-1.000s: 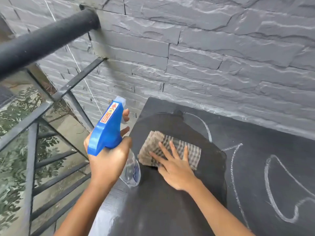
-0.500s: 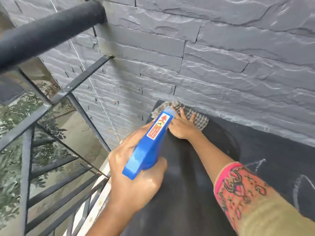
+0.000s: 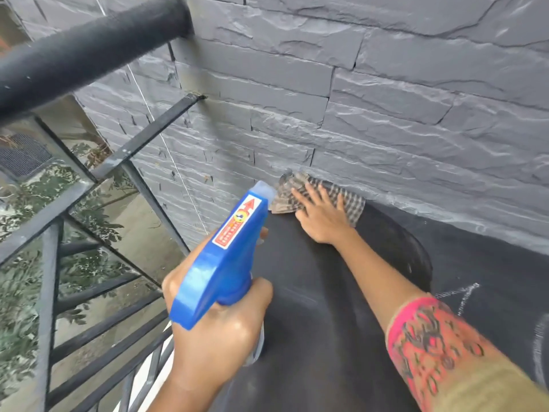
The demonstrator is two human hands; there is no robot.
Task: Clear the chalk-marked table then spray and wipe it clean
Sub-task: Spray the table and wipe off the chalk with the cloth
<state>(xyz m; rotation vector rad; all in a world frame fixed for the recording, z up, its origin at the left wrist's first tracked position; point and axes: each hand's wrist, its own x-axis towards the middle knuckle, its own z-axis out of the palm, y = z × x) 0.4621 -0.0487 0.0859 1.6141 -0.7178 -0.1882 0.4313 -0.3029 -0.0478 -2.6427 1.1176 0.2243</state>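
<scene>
The black table (image 3: 320,307) fills the lower right, its left part dark and wet. White chalk marks (image 3: 463,295) remain on its dry right side. My left hand (image 3: 219,328) grips a spray bottle with a blue trigger head (image 3: 225,248), held above the table's left edge with its nozzle pointing toward the wall. My right hand (image 3: 320,215) lies flat, fingers spread, on a brown checked cloth (image 3: 347,200) pressed onto the table's far left corner against the wall. The bottle's clear body is mostly hidden behind my left hand.
A grey stone wall (image 3: 386,99) runs along the table's far edge. A black metal railing (image 3: 89,49) with slanted bars stands to the left, with a drop to ground and foliage beyond it. A pink patterned sleeve (image 3: 430,340) covers my right forearm.
My right hand has pushed the cloth from the middle of the wet patch up to the far corner by the wall. The spray bottle has moved closer and lower in view.
</scene>
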